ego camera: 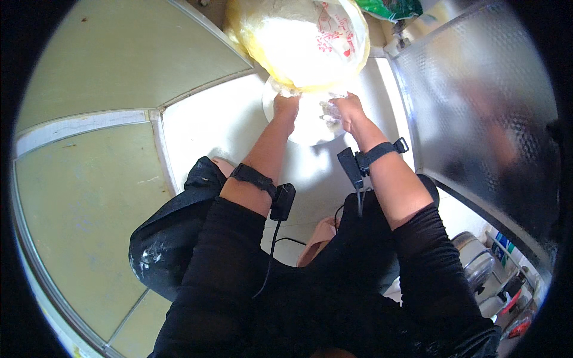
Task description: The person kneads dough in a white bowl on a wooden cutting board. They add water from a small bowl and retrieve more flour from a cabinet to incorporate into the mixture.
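A yellow-rimmed plastic bag (309,49) with red print stands open at the top middle, its inside glaring white. Just below its near rim, a round pale dish or basin (309,129) lies over the white floor; glare hides its contents. My left hand (286,105) reaches to the dish's left part at the bag's edge, fingers mostly hidden. On the right side, my right hand (347,109) has its fingers spread, with pale, whitish stuff about them. Whether either hand grips the dish or the bag cannot be made out. Black straps with small devices circle both forearms.
Greenish cabinet panels (112,53) flank the left side. A dimpled metal panel (474,103) rises on the right. Part of a green bag (394,6) shows at the top. A rack with pots (474,259) stands at lower right. A pink slipper (317,241) is between my knees.
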{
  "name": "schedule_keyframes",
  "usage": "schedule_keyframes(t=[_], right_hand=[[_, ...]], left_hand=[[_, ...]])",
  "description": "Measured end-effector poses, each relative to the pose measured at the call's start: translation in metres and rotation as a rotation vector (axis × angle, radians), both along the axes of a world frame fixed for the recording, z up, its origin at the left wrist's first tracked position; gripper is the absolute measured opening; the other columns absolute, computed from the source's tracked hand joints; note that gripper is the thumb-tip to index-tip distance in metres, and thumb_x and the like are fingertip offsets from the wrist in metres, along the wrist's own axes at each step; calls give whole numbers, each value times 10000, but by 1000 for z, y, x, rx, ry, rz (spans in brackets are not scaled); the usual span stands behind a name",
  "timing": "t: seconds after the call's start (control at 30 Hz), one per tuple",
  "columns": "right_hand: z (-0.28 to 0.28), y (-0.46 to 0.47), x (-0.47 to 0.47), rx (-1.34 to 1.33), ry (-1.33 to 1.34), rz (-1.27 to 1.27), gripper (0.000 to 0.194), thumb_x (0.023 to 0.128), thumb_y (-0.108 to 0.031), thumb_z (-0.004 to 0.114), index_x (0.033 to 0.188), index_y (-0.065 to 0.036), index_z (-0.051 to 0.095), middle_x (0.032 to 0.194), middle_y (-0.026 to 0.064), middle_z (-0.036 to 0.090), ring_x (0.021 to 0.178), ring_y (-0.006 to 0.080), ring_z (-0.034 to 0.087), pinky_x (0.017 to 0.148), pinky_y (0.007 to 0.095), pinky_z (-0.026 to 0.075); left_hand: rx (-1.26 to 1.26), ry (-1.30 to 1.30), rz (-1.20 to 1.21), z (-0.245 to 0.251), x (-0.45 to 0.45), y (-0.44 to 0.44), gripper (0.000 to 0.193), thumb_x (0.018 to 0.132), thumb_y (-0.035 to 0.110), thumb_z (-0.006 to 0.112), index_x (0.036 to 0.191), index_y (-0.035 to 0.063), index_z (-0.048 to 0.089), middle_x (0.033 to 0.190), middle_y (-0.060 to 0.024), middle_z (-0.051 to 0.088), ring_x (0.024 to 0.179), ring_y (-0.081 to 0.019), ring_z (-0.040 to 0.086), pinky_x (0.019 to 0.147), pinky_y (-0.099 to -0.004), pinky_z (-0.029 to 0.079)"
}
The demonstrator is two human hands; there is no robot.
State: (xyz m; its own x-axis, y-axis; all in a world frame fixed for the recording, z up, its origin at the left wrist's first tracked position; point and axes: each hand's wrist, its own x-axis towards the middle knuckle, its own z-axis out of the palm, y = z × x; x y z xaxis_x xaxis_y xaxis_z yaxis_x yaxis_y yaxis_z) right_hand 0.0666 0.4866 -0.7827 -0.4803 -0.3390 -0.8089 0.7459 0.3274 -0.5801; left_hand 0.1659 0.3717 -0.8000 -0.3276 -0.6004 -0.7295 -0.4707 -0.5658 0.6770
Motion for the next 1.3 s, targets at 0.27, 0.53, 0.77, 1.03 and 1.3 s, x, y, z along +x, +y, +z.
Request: schedule_keyframes(t=[0.27, 0.53, 0.77, 1.03, 1.3], right_hand=[[12, 6, -11, -74, 2, 108, 406, 720, 20, 564, 1097, 58, 417, 941, 178, 556, 758, 261, 596, 584, 359, 509], [71, 30, -22, -106, 76, -198, 377, 785, -53, 510, 1131, 42, 395, 1022, 153, 529, 908, 229, 552, 672, 332, 470], [121, 31, -16, -306, 197, -312, 313, 814, -108, 513, 1092, 14, 440, 1004, 101, 543, 885, 183, 551, 725, 306, 455], [160, 30, 12, -297, 346, -175, 295, 784, -65, 558, 1055, 18, 476, 906, 93, 579, 719, 142, 577, 595, 262, 482], [156, 47, 15, -262, 269, -104, 208, 812, -88, 530, 1018, -64, 513, 908, 30, 601, 751, 95, 560, 643, 236, 451]], left_hand=[[208, 130, -17, 25, 3, 2, 503, 727, 70, 598, 1160, -23, 359, 950, -159, 528, 774, -230, 559, 580, -339, 479], [-23, 275, 453, 83, 26, -19, 275, 815, 98, 518, 1064, -5, 461, 904, -113, 541, 787, -218, 574, 664, -337, 502], [-260, 695, 80, 174, -41, -73, 244, 823, 141, 518, 1039, 29, 510, 965, -64, 551, 881, -179, 539, 814, -297, 443], [-395, 119, -273, 127, -136, -142, 363, 723, 253, 641, 953, -11, 544, 845, -98, 583, 724, -217, 563, 635, -327, 459], [-824, -106, -1031, 85, -186, -187, 793, 574, 396, 744, 1203, 26, 436, 1188, -163, 495, 1098, -264, 482, 913, -315, 390]])
